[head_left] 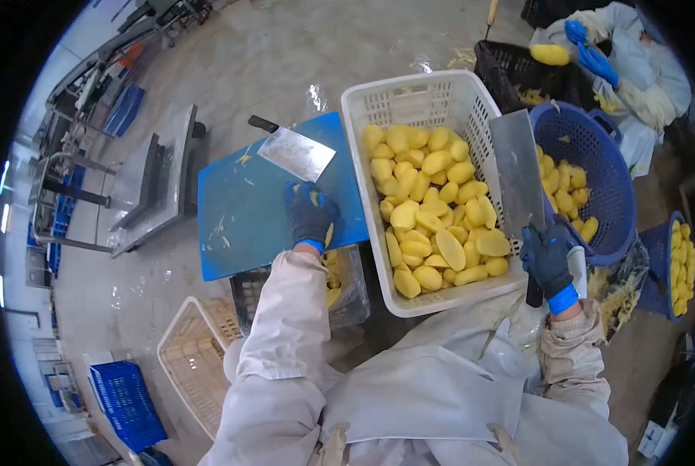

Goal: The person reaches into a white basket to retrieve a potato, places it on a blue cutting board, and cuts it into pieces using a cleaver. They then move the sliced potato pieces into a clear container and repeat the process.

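Note:
My left hand (311, 213), in a dark glove, is closed over the blue cutting board (242, 203). Yellow potato scraps (329, 235) show at its fingers and side. A cleaver (297, 153) with a black handle lies flat on the board just beyond that hand. My right hand (548, 260), also gloved, grips the handle of a second cleaver (517, 167). Its broad blade points away from me, over the right rim of a white crate (355, 105). Peeled potatoes (433, 198), some with flat cut faces, fill much of the crate.
To the right stand a blue basket (623, 182) and a smaller basket (658, 268), both holding potatoes. Beyond, another person's gloved hands (596, 62) are near a potato (550, 54). A metal cart (157, 186), beige crate (192, 353) and blue crate (127, 404) stand left.

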`<state>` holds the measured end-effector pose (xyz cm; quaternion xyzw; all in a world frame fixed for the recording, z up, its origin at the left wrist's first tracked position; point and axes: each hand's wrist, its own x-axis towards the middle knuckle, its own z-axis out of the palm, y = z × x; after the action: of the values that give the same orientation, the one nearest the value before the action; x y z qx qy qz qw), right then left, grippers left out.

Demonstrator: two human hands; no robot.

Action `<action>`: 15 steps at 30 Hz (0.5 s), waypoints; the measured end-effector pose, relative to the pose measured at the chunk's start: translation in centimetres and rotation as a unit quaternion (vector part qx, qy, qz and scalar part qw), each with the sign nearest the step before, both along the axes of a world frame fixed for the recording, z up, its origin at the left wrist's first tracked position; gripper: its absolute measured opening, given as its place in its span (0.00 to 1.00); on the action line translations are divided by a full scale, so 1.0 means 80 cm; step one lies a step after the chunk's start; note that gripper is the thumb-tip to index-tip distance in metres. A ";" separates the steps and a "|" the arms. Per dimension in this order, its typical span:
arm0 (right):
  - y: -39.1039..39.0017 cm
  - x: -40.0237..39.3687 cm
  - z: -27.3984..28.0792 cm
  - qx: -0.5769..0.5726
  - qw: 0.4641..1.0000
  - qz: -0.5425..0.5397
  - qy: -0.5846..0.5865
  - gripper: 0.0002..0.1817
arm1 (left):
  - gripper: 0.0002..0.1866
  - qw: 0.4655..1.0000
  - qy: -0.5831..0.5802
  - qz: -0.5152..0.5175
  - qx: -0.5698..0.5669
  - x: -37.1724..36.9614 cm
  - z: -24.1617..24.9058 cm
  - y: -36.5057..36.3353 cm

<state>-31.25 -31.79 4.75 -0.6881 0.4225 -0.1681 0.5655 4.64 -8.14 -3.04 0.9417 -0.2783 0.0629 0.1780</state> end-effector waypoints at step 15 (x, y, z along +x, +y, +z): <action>-0.013 -0.027 0.008 0.069 0.996 -0.027 -0.043 0.10 | 0.20 0.857 0.208 -0.019 -0.472 0.017 0.044 0.063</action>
<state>-33.43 -32.84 5.35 -0.6279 0.4272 -0.1835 0.6241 6.01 -3.10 0.46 0.7305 -0.1893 -0.0135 0.6560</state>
